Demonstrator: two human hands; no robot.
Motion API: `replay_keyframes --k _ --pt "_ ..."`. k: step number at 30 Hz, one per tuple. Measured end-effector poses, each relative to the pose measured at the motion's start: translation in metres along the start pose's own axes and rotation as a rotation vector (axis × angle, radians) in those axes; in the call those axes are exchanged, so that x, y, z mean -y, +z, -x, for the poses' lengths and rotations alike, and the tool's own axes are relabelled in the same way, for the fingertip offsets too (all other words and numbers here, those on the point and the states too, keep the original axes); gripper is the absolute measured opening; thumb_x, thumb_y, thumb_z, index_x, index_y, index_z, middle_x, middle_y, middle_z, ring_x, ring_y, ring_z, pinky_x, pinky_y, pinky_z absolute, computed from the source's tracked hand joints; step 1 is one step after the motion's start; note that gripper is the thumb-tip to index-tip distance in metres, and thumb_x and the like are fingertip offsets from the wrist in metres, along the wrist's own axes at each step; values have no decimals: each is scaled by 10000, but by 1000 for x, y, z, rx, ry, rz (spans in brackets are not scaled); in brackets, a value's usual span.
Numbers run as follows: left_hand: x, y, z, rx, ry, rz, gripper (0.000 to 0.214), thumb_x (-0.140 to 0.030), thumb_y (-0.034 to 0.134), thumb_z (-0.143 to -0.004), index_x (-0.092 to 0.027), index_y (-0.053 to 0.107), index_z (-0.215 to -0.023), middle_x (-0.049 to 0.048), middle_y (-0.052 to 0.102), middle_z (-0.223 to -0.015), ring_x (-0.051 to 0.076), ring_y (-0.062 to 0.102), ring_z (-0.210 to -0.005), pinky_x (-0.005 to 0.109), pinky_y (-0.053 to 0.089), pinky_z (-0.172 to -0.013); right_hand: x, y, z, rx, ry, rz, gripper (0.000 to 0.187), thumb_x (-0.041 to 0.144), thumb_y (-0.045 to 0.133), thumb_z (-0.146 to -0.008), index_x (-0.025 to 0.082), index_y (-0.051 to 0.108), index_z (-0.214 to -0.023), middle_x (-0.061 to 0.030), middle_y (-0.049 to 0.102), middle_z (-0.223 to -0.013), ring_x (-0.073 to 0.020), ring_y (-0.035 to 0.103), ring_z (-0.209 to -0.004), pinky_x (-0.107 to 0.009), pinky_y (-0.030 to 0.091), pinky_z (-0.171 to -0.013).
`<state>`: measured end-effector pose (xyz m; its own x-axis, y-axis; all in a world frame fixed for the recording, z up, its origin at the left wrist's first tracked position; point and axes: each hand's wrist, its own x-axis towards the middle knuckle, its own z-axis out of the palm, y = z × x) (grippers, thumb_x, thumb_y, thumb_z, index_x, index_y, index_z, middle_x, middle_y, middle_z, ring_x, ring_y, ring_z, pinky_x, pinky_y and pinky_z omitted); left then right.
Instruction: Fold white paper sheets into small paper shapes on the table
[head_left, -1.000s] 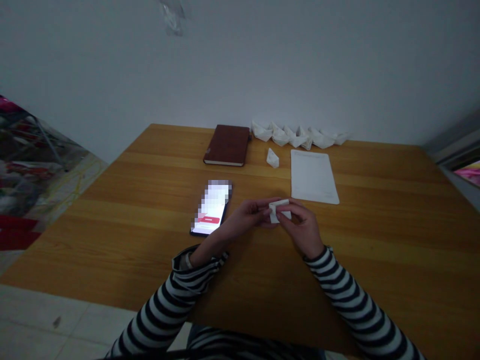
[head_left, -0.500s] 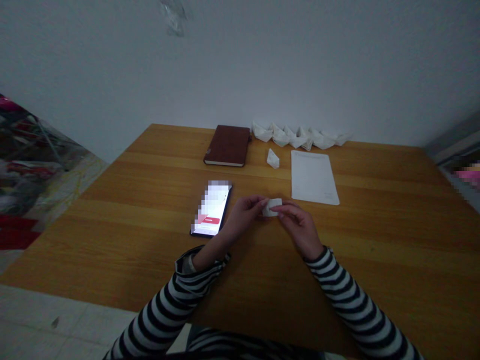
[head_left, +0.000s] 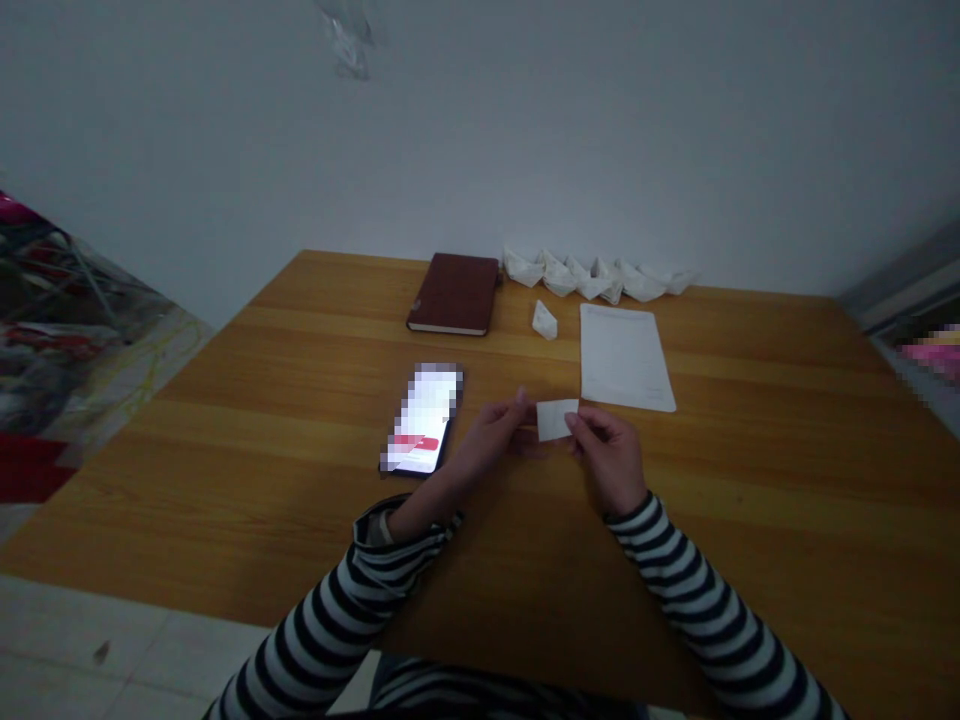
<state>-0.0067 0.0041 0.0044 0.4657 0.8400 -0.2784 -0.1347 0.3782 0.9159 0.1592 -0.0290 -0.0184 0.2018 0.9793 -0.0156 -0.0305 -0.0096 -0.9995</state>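
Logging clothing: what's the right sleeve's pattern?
The right sleeve is striped, dark and white; clearest in head view.

A single view is given, taken by a camera worn on the person's head. It is aimed forward and down across the desk (head_left: 795,470) from its near side, and the wall (head_left: 600,120) behind is faced. The left hand (head_left: 491,430) and right hand (head_left: 611,455) are caught from above, near the middle of the frame, closer to the lens than the desk's far edge. The striped sleeves (head_left: 724,615) are cut by the bottom edge. Most of the desk is taken in, with some floor (head_left: 165,640) at lower left.
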Motion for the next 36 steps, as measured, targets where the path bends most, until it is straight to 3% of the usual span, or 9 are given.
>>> replay_keyframes --k 4,9,13,16,20,24,28,31,36 --pt "-5 -1 2 32 -43 -30 559 -654 616 -783 -127 715 -939 70 728 -801 171 679 -692 287 535 -691 -2 -6 -4 12 -44 46 242 395 708 -798 215 774 -945 33 588 -511 -134 499 -461 -265 416 -477" --pt "-5 -5 2 10 45 -200 435 -504 782 -686 -105 718 -847 35 703 -724 117 604 -606 220 461 -578 -1 -8 -5 120 -233 210 220 318 646 -867 275 762 -1049 -42 734 -934 -207 650 -860 -360 513 -798" --pt "1 -4 -1 -176 100 -130 411 -415 813 -669 -115 639 -888 14 676 -663 111 598 -574 205 444 -551 0 -4 -1 44 -263 184 430 314 679 -855 302 623 -1281 -30 679 -972 -177 624 -821 -329 530 -748" --pt "2 -2 -1 -267 170 6 497 -398 793 -699 -170 535 -1057 -17 675 -705 119 626 -594 217 488 -580 0 -1 2 89 -370 260 482 285 750 -797 299 632 -1264 -50 649 -1110 -201 626 -970 -335 535 -803" --pt "-5 -4 3 -98 191 -30 522 -365 756 -755 -210 531 -1200 2 708 -839 123 659 -671 222 517 -620 -3 -4 1 93 -424 274 231 236 724 -818 284 757 -1041 -48 685 -1052 -184 662 -910 -327 549 -808" --pt "-11 -8 5 101 196 -122 385 -323 764 -750 -170 702 -1098 67 748 -1012 184 696 -923 280 530 -842 -2 -12 -5 76 -376 191 188 228 721 -817 296 777 -984 -35 745 -997 -191 685 -932 -345 546 -867" --pt "-14 -11 6 208 147 -98 572 -226 811 -688 -211 656 -1239 71 761 -1052 220 707 -999 352 520 -938 2 -19 -9 127 -382 133 254 219 794 -736 306 779 -975 -30 760 -1021 -201 695 -945 -359 540 -896" --pt "-14 -12 7 204 168 -160 539 -218 779 -721 -216 653 -1245 76 747 -1106 226 711 -1005 376 521 -955 5 -21 -10 157 -406 154 320 226 827 -696 311 774 -999 -34 756 -1051 -209 693 -973 -365 535 -913" --pt "-13 -12 6 31 314 -329 312 -254 770 -741 -200 759 -1048 70 752 -1087 242 708 -1006 348 526 -946 6 -21 -10 144 -461 263 201 257 741 -795 314 780 -983 -42 767 -1003 -203 705 -916 -364 557 -864"
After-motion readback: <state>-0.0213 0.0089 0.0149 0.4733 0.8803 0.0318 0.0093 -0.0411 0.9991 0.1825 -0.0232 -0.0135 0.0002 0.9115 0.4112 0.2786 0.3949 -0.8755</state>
